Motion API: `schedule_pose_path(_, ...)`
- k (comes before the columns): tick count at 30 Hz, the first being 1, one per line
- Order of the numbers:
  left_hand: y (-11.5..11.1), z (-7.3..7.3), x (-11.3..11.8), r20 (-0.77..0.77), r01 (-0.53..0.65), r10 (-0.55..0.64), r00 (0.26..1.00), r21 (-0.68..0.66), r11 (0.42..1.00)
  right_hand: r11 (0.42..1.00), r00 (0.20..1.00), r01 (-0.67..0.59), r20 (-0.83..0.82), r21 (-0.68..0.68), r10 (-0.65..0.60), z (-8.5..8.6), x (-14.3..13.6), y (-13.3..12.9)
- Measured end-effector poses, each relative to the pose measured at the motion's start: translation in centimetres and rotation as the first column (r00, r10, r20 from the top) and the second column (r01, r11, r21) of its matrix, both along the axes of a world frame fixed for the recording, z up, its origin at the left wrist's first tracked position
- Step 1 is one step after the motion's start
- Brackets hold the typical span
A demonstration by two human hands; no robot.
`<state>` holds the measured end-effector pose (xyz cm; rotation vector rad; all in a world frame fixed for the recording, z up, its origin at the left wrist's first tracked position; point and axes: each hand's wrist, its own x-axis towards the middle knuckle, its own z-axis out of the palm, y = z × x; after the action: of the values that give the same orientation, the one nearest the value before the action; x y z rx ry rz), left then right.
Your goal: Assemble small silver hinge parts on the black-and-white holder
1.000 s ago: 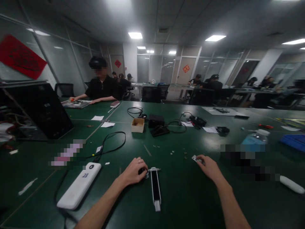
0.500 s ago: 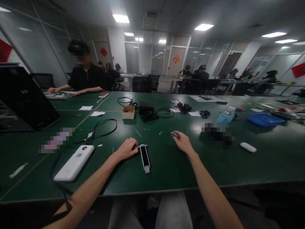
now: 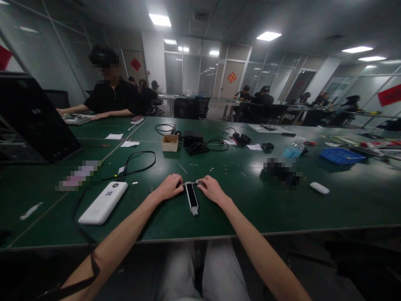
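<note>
A narrow white-framed piece with a black top (image 3: 191,196) lies lengthwise on the green table, with a thin crosswise rod at its far end. My left hand (image 3: 169,187) is closed in a pinch at the rod's left end, on a small dark part (image 3: 179,184) mostly covered by the fingers. At the right end, my right hand (image 3: 213,190) pinches a small grey part (image 3: 199,182) against or very close to the rod. Whether they touch I cannot tell. Several tiny light rings (image 3: 211,169) lie just beyond my hands.
Left of my arm lies a white power bank (image 3: 105,202) with a black cable. Farther back stand a small open box (image 3: 170,143) and black devices. To the right are a bottle (image 3: 293,148), a blue tray (image 3: 342,156) and a white oval case (image 3: 319,187). A co-worker (image 3: 114,98) sits at far left.
My right hand has moved left with the small grey part, from the table to the rod's right end. My left hand stays at the left end. The view has shifted slightly.
</note>
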<state>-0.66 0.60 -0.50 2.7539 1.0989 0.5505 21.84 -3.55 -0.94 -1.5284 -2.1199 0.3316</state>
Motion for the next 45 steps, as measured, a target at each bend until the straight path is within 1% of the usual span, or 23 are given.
schedule_pose_path(3, 0.2, -0.3, 0.0, 0.011, 0.000, 0.000, 1.000, 0.007, 1.000, 1.000, 1.000, -0.004, 0.015, 0.001, 0.004, 0.0, -0.3, -0.4)
schedule_pose_path(8, 0.5, -0.9, -0.1, 0.025, -0.005, 0.004, 1.000, 0.014, 1.000, 0.999, 0.999, 0.048, 0.002, 0.010, -0.048, -0.4, -1.5, -0.4)
schedule_pose_path(12, 0.6, -1.0, -0.1, 0.035, 0.002, -0.003, 0.999, 0.022, 1.000, 0.996, 0.995, 0.088, -0.039, 0.019, -0.087, -0.5, -2.1, -0.5)
schedule_pose_path(17, 0.7, -1.2, 0.0, 0.046, 0.004, -0.005, 0.999, 0.028, 1.000, 0.995, 0.989, 0.096, -0.114, -0.008, -0.096, -0.3, -1.8, -0.5)
schedule_pose_path(22, 0.6, -1.0, 0.0, 0.059, 0.004, -0.005, 0.998, 0.026, 1.000, 0.996, 0.981, 0.055, -0.184, -0.071, -0.067, 0.0, -1.0, 0.6)
schedule_pose_path(26, 0.5, -0.8, -0.1, 0.073, 0.004, -0.005, 0.997, 0.021, 1.000, 0.996, 0.980, 0.026, -0.193, -0.088, -0.043, -0.2, -0.6, 1.3)
schedule_pose_path(37, 0.5, -0.9, -0.3, 0.107, 0.006, -0.005, 0.994, -0.003, 1.000, 1.000, 0.989, 0.005, -0.145, -0.025, -0.009, -1.0, -0.5, 1.4)
schedule_pose_path(39, 0.5, -0.8, -0.5, 0.114, -0.002, 0.003, 0.993, -0.012, 1.000, 0.999, 0.988, 0.037, -0.149, -0.006, -0.038, -1.0, -0.3, 1.4)
schedule_pose_path(40, 0.5, -0.8, -0.5, 0.120, -0.007, 0.009, 0.993, -0.018, 1.000, 0.997, 0.986, 0.075, -0.152, 0.008, -0.073, -1.0, -0.1, 1.6)
schedule_pose_path(42, 0.5, -0.7, -0.7, 0.133, -0.018, 0.023, 0.991, -0.032, 0.999, 0.982, 0.972, 0.186, -0.154, 0.044, -0.178, -1.0, 0.7, 2.1)
schedule_pose_path(45, 0.5, -0.5, -0.9, 0.153, -0.030, 0.038, 0.988, -0.051, 0.998, 0.936, 0.936, 0.339, -0.137, 0.097, -0.325, -1.1, 2.3, 3.7)
